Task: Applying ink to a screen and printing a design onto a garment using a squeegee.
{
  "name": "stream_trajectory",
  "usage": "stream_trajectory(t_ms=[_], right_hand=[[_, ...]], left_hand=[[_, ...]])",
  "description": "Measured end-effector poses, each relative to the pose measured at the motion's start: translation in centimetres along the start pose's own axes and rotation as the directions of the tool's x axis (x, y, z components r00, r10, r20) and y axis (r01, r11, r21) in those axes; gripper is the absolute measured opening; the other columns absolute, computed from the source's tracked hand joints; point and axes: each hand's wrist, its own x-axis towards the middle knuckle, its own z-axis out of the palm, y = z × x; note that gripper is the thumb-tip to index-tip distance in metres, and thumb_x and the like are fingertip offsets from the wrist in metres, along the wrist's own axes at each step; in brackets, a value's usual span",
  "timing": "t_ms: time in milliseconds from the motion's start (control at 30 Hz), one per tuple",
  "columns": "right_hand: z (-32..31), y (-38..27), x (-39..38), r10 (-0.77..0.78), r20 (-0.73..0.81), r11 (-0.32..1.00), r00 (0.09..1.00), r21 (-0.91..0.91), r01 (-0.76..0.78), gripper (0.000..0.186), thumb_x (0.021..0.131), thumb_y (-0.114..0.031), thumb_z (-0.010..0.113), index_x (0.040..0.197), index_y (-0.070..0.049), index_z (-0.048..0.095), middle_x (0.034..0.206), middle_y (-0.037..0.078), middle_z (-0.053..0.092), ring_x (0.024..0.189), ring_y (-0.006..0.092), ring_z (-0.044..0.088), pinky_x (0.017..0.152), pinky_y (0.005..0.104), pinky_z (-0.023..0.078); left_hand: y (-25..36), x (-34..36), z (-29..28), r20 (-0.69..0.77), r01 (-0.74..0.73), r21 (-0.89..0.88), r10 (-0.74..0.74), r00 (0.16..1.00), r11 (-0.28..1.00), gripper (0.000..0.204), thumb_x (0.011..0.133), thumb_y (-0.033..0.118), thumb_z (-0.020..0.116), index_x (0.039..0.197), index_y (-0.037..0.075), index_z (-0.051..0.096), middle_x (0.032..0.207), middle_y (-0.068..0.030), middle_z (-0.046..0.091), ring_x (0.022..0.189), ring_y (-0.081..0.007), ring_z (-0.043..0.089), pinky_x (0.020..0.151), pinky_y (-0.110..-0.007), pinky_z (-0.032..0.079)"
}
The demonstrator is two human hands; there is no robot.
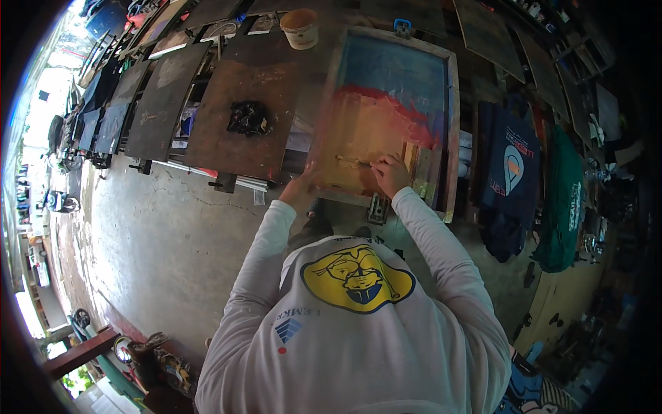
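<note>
Fingers of our right hand [391,174] pinch a slim tool [360,163], long axis leftward across the screen-printing frame [453,103]; our left hand [299,186] farther, grip unclear.

Printed lettering stands out on three pieces of cloth around a wooden screen frame [453,96], as seen from where I stand in the workshop. To the frame's right, white and red letters surround a pale, rounded emblem [512,169] on a navy cloth [505,214]; farther right, white letters mark a green cloth [560,234]. On the frame's near side, a person's white shirt [372,345] bears a yellow cartoon badge [358,279] and faint letters beside a blue striped logo [289,330].
</note>
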Motion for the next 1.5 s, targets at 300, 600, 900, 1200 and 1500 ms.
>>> stream_trajectory(t_ms=[300, 600, 900, 1200, 1500], right_hand=[[-0.2, 0.1, 0.2, -0.021, 0.053, 1.0, 0.998, 0.007, 0.021, 0.009, 0.08, -0.011, 0.073, 0.087, -0.009, 0.077, 0.089, 0.004, 0.065, 0.092, 0.0265, 0.059, 0.082, 0.0378, 0.051], [-0.1, 0.2, 0.6, -0.03, 0.132, 0.999, 0.991, -0.007, 0.031, 0.008, 0.084, -0.013, 0.07, 0.081, -0.006, 0.074, 0.089, 0.004, 0.064, 0.094, 0.0256, 0.058, 0.085, 0.0376, 0.05], [0.3, 0.2, 0.8, -0.031, 0.075, 0.999, 0.997, -0.035, 0.033, 0.009, 0.081, -0.01, 0.071, 0.087, -0.007, 0.076, 0.09, 0.005, 0.066, 0.093, 0.0267, 0.059, 0.083, 0.0378, 0.051], [0.3, 0.1, 0.8, -0.054, 0.077, 0.997, 0.996, -0.046, 0.058, 0.008, 0.079, -0.01, 0.071, 0.085, -0.009, 0.076, 0.09, 0.005, 0.066, 0.092, 0.0266, 0.06, 0.082, 0.0376, 0.051], [0.0, -0.3, 0.9, 0.008, 0.14, 0.999, 0.99, -0.033, -0.003, 0.007, 0.08, -0.012, 0.07, 0.083, -0.01, 0.076, 0.089, 0.003, 0.068, 0.094, 0.0259, 0.06, 0.084, 0.0363, 0.052]], left_hand=[[-0.7, -0.1, 0.2, -0.077, -0.134, 0.02, 0.135, 0.988, 0.991, 0.05, 0.087, 0.001, 0.058, 0.136, 0.005, 0.051, 0.129, -0.0271, 0.058, 0.109, -0.0394, 0.065, 0.091, -0.036, 0.051], [-0.6, 0.1, -0.4, 0.065, -0.026, -0.012, 0.026, 0.998, 1.0, 0.054, 0.089, 0.006, 0.058, 0.141, 0.01, 0.046, 0.15, -0.029, 0.036, 0.122, -0.0448, 0.053, 0.101, -0.045, 0.048], [-0.4, 0.1, -0.4, 0.092, 0.037, -0.046, -0.032, 0.995, 0.998, 0.055, 0.089, 0.007, 0.063, 0.141, 0.01, 0.046, 0.149, -0.0282, 0.037, 0.125, -0.0427, 0.051, 0.1, -0.043, 0.048], [-0.5, 0.1, -0.3, 0.109, 0.091, 0.009, -0.091, 0.99, 0.996, 0.051, 0.09, 0.003, 0.061, 0.14, 0.005, 0.048, 0.136, -0.0256, 0.055, 0.106, -0.0351, 0.065, 0.092, -0.034, 0.05], [-0.8, 0.1, -0.4, 0.077, 0.015, 0.031, -0.017, 0.997, 0.999, 0.051, 0.09, 0.002, 0.061, 0.14, 0.008, 0.05, 0.11, -0.0253, 0.063, 0.093, -0.0355, 0.067, 0.088, -0.037, 0.052]])
